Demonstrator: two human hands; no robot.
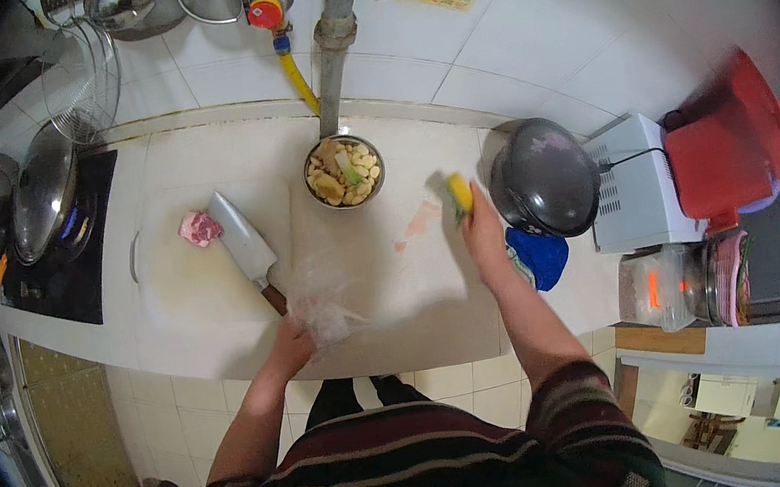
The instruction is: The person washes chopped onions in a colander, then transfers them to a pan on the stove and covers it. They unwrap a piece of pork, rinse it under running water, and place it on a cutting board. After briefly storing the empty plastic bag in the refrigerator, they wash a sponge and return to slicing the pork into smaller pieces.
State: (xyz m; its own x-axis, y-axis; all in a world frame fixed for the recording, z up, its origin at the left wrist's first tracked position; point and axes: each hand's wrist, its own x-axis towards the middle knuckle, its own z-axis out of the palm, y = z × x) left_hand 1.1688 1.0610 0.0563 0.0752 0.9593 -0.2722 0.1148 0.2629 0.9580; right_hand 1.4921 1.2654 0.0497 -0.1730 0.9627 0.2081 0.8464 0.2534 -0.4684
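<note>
In the head view, my right hand (482, 225) holds a yellow and green sponge (460, 194) over the right part of the worktop. Pinkish-red smears (418, 223) lie on the surface just left of it. My left hand (293, 346) holds a crumpled clear plastic bag (325, 310) near the front edge. Beside that hand is the wooden handle of a cleaver (242, 241), whose blade lies flat, touching or close to a piece of raw meat (199, 228). A steel bowl (310, 193) of peeled garlic cloves, ginger and a green-white piece stands at the back.
A lidded wok (47, 192) sits over a lit blue flame on the black hob (106, 207) at left. To the right are a dark pot (545, 178), a blue cloth (544, 256), a white appliance (630, 186), a red plastic container (718, 156) and clear containers (654, 288).
</note>
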